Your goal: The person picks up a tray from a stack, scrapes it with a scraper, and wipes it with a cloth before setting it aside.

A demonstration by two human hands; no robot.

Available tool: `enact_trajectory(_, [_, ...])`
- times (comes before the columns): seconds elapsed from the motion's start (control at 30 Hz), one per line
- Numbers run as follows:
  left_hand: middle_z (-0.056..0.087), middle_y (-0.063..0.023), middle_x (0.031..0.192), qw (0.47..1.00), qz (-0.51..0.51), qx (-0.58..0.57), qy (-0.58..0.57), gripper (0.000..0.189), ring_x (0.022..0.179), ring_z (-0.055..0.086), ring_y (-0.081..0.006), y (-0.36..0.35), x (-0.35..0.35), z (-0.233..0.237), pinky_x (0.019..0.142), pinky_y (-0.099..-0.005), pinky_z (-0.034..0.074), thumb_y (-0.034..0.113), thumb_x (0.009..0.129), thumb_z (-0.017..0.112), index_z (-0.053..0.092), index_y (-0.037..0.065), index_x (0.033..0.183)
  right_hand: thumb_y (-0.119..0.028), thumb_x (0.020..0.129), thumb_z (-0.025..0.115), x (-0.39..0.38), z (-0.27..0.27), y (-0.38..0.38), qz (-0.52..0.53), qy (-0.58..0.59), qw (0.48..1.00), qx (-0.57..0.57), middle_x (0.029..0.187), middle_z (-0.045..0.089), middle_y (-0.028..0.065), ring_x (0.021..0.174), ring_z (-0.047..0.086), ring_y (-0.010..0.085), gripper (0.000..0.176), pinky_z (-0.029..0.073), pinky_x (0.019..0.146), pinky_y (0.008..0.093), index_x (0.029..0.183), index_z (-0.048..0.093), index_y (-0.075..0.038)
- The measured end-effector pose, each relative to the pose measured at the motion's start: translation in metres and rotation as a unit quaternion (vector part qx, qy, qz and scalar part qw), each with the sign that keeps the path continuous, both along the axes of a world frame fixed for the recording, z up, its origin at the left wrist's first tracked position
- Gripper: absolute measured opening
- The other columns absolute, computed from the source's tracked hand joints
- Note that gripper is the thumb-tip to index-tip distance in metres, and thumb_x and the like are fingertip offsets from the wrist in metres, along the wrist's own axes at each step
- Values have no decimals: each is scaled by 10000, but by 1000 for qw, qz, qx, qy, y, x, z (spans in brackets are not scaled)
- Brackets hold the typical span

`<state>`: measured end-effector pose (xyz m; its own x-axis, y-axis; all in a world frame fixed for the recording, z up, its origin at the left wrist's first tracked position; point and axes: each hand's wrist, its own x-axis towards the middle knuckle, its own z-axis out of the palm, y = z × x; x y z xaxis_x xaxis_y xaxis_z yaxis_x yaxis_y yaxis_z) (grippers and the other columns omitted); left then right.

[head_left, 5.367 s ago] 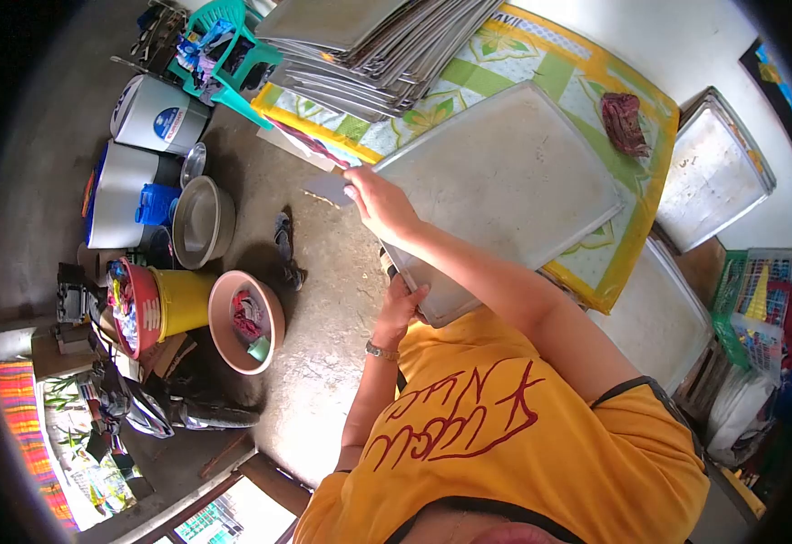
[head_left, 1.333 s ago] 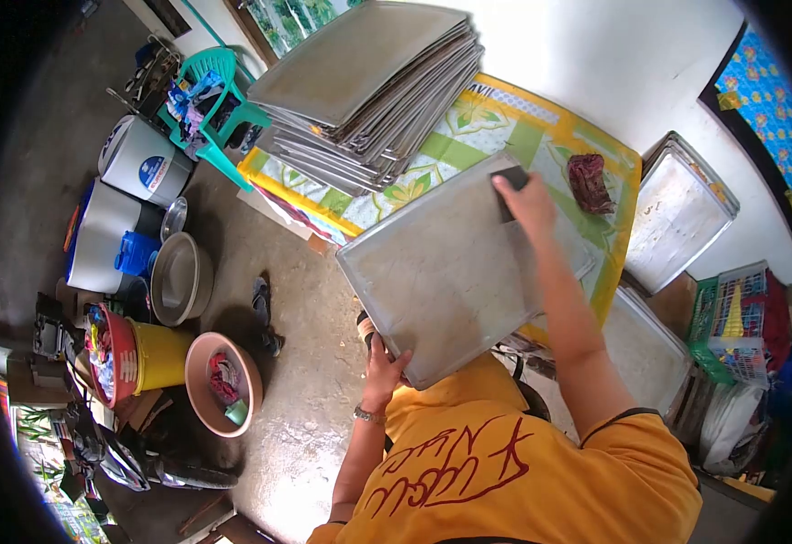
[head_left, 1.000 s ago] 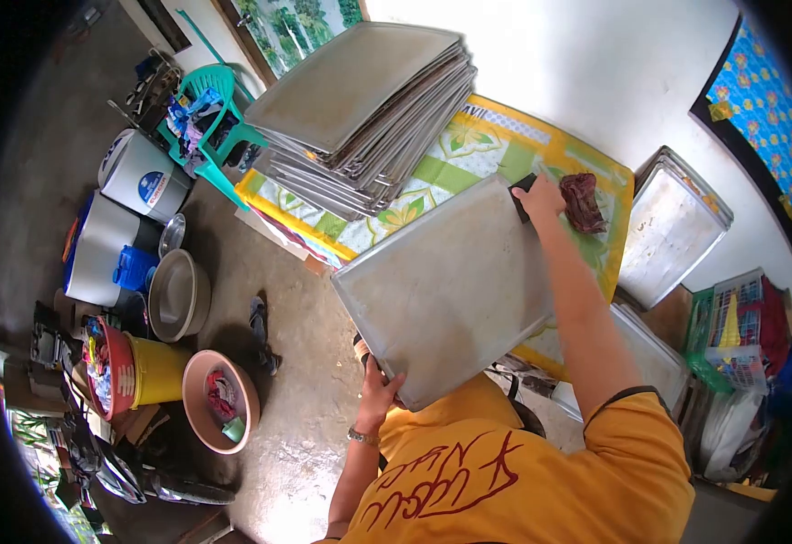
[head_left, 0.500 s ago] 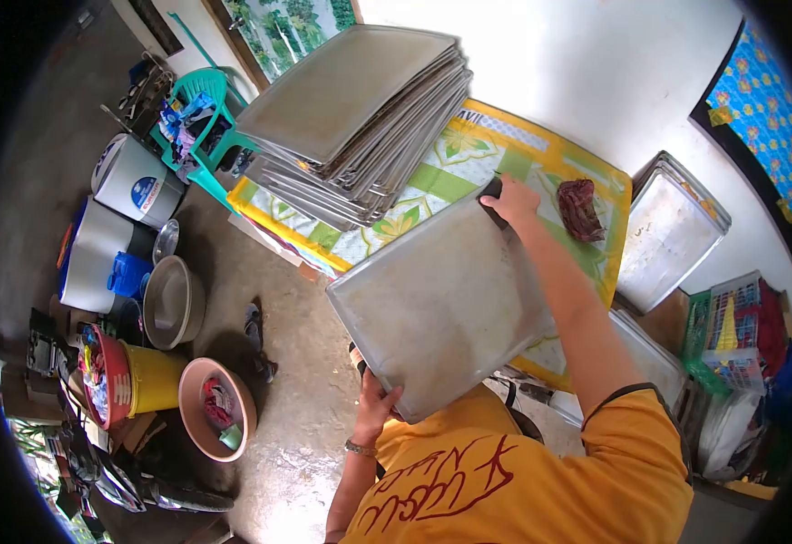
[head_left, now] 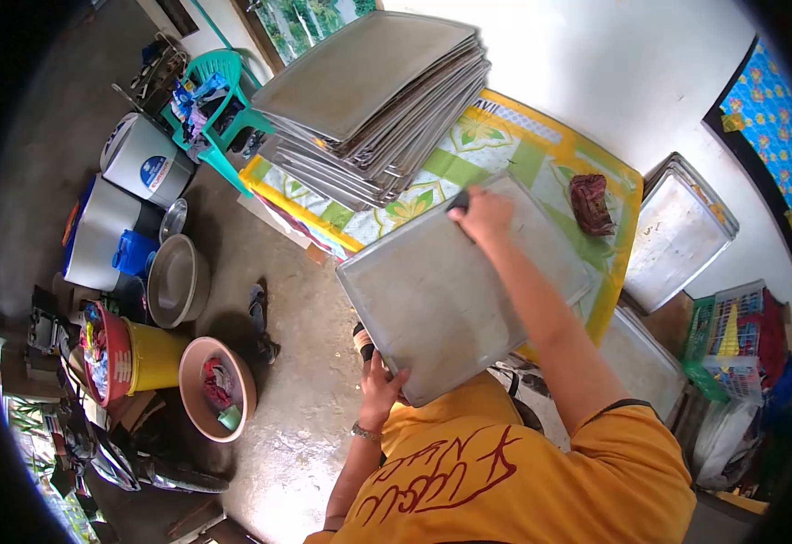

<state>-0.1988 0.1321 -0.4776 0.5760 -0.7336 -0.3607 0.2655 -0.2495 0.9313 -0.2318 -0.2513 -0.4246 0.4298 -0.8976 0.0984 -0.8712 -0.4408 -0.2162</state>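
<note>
A flat grey metal baking tray (head_left: 455, 299) lies tilted, its far part over the table and its near corner by my body. My left hand (head_left: 382, 392) grips the tray's near-left corner, thumb on top. My right hand (head_left: 488, 218) is closed around a small black object (head_left: 459, 203) against the tray's upper face; its kind is mostly hidden by my fingers. A crumpled dark-red cloth (head_left: 591, 205) lies to the right of the tray on the patterned tablecloth (head_left: 469, 136). Behind the tray rises a tall stack of similar trays (head_left: 369, 82).
More trays (head_left: 677, 231) lean against the wall at right, above plastic crates (head_left: 732, 335). Left on the floor are a pink basin (head_left: 198, 426), a grey basin (head_left: 178, 281), a yellow bucket (head_left: 156, 355) and a washing machine (head_left: 142, 163). A green chair (head_left: 219, 68) holds clothes.
My right hand has moved left from the tray's far right edge to over its upper face, with the black object. My left hand keeps the tray's corner. The view has shifted slightly.
</note>
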Motion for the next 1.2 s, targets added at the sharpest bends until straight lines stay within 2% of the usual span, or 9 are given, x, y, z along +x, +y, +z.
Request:
enact_trajectory(0.17, [638,-121,693,999,-39,18,-27,737,492,638,-197,2,2,6,378,-294,520,56,865,651,218,2,1459,-528,752,718,41,2,59,118,1,993,-30,1135,628,78,1072,597,253,616,411,904,494,1221,554,-164])
enact_trajectory(0.3, [636,-111,680,999,-28,39,15,772,471,611,-172,-3,-4,31,378,-275,503,76,879,635,151,17,1477,-465,744,746,31,13,51,-16,-35,996,78,1072,637,76,1034,602,260,564,387,926,497,1180,567,-155])
enact_trajectory(0.43, [629,-102,664,996,-61,52,-49,775,451,593,-154,-4,-2,38,373,-258,486,68,876,627,145,-15,1478,-444,713,768,70,-7,126,228,-65,969,-68,1013,647,83,996,608,254,559,409,853,488,1147,575,-149])
enact_trajectory(0.57, [606,-78,621,997,-53,42,-38,769,425,573,-145,2,0,34,366,-257,477,71,874,626,158,-18,1476,-449,735,759,64,9,87,54,-94,993,50,1049,636,85,1082,589,244,542,400,886,491,1151,572,-156])
enact_trajectory(0.67, [605,-76,618,994,-61,74,-48,768,419,568,-145,0,3,34,369,-255,477,72,879,622,152,-18,1479,-491,708,760,80,-5,128,193,-29,978,-67,1103,622,77,1044,589,248,587,404,864,481,1149,575,-151])
enact_trajectory(0.8, [606,-81,626,997,-51,46,-26,787,426,571,-140,0,3,32,353,-261,470,73,882,621,124,-32,1483,-491,699,768,94,-1,110,151,-88,984,-44,1106,622,71,1065,582,248,624,391,897,489,1185,565,-156])
enact_trajectory(0.93, [607,-86,637,996,-63,55,-31,801,422,564,-142,1,5,25,342,-267,462,59,886,617,96,-25,1488,-482,698,769,106,0,142,264,-36,962,-58,1052,631,67,1029,593,238,596,384,905,488,1153,576,-147])
enact_trajectory(1.07, [592,-81,606,996,-60,55,-32,802,413,557,-142,0,6,32,331,-270,454,63,878,627,114,-9,1491,-466,741,750,116,9,138,230,-32,972,34,1136,620,75,1140,555,228,612,329,1015,511,1239,532,-185])
enact_trajectory(1.2, [578,-64,571,996,-52,67,-34,781,393,546,-138,-1,5,30,324,-271,450,62,863,638,167,-6,1482,-479,705,764,109,-1,148,215,-60,975,3,1026,641,74,1006,604,245,558,395,879,481,1120,578,-155])
